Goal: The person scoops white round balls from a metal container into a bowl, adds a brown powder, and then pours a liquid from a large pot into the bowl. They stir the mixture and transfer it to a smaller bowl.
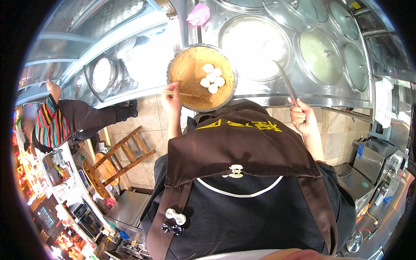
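Observation:
My left hand [172, 97] holds thin wooden chopsticks [187, 94] whose tips rest in a round metal bowl [169, 70] lined with tan powder [195, 61]. Several white, rounded pieces [213, 78] lie together on the powder, right of the chopstick tips. The long handle of a ladle or skimmer [287, 81] is gripped by my right hand [300, 117]. Its far end lies over a large round pot [255, 48] set in the steel counter, where glare hides most of the contents and the tool's head.
Glass-lidded pots [320, 57] stand right of the open pot. A pink cloth or glove [199, 15] lies on the counter behind the bowl. At the left, another person [81, 118] stands by a glass-fronted case [107, 32]. A wooden stool [113, 159] is on the tiled floor.

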`<state>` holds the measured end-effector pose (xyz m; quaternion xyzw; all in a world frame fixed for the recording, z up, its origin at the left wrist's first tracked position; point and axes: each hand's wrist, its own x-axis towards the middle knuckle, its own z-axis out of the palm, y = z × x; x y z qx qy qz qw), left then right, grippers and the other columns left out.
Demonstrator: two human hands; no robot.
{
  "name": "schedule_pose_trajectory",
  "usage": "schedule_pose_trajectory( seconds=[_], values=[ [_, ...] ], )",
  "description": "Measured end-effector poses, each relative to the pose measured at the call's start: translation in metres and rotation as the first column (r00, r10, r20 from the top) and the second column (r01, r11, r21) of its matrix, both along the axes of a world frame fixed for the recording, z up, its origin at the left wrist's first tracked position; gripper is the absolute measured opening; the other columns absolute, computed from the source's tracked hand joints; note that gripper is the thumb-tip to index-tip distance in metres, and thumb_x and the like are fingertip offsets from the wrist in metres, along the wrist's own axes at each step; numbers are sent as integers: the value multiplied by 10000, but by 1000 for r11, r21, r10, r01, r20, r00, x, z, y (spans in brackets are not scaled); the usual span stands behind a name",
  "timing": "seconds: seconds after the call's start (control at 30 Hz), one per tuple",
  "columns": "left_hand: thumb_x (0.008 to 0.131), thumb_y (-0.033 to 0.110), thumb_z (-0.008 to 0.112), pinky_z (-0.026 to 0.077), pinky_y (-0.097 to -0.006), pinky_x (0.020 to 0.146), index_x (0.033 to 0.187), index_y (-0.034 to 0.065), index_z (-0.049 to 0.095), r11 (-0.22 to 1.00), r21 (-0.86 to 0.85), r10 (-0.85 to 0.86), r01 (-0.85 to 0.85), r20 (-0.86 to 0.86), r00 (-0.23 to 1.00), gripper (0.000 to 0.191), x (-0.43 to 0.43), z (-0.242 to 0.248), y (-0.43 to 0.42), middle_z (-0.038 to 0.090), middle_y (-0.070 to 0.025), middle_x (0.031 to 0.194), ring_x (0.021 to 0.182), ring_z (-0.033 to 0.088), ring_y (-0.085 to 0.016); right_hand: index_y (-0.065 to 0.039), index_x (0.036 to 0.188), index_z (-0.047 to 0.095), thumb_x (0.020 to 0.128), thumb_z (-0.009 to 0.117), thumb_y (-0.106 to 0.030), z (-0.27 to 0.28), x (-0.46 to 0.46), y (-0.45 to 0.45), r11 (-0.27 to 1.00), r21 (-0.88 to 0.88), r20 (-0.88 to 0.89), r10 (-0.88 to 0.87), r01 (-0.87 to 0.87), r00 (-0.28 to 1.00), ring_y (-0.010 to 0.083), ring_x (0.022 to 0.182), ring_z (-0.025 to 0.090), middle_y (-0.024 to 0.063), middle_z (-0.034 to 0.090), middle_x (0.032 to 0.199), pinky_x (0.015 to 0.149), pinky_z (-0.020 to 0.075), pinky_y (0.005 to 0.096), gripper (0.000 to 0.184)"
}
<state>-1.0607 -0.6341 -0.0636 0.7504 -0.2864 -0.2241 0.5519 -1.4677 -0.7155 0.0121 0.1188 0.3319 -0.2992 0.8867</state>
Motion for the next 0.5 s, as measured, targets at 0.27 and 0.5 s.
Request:
schedule_pose_trajectory(
  seconds=[0.27,0.5],
  values=[
    [786,30,535,389,-199,611,862,47,604,997,75,-31,28,39,999,104,-1,-1,4,581,-10,806,672,477,-56,51,1009,447,884,401,-198,-12,0,-38,990,144,100,-28,13,995,46,408,309,-15,356,589,352,237,183,283],
    [786,19,528,413,-226,663,856,38,605,1000,6,-20,20,46,999,106,-2,-3,2,594,-42,830,725,519,-87,-25,962,475,869,451,-214,-20,14,-27,996,-44,-242,62,-75,968,40,397,274,-25,333,544,321,203,172,212]
  ],
)
